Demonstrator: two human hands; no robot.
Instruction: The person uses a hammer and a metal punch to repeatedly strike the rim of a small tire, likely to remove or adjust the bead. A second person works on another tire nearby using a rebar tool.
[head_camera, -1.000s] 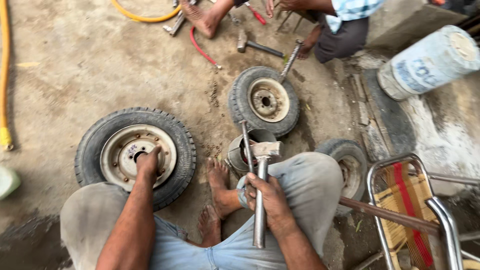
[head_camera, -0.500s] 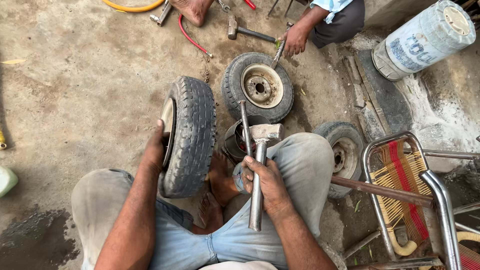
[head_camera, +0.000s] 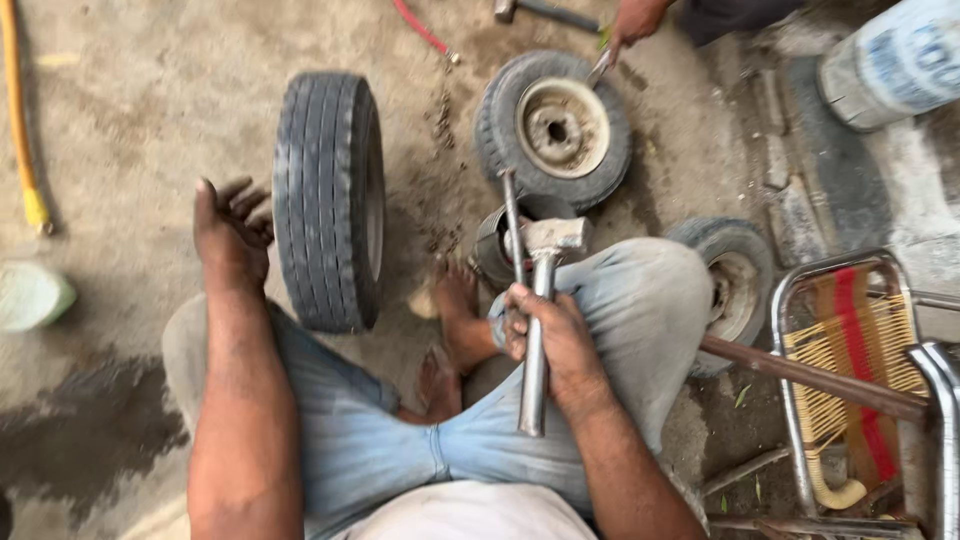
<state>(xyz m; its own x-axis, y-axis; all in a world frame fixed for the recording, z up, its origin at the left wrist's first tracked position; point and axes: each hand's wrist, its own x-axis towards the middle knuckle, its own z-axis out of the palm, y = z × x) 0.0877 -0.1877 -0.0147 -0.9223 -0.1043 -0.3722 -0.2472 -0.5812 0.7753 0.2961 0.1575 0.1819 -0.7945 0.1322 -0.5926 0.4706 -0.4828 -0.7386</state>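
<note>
1 worn black rubber tyre on a metal rim (head_camera: 330, 200), upright on the dirt floor (head_camera: 130, 110), beside the spread left hand (head_camera: 230, 235); right hand (head_camera: 550, 335) gripping a steel-handled hammer (head_camera: 540, 310).

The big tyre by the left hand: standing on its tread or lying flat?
Standing on its tread. The big tyre shows its tread bands to the camera, rim facing sideways. The left hand is beside it, fingers spread; contact cannot be told.
</note>
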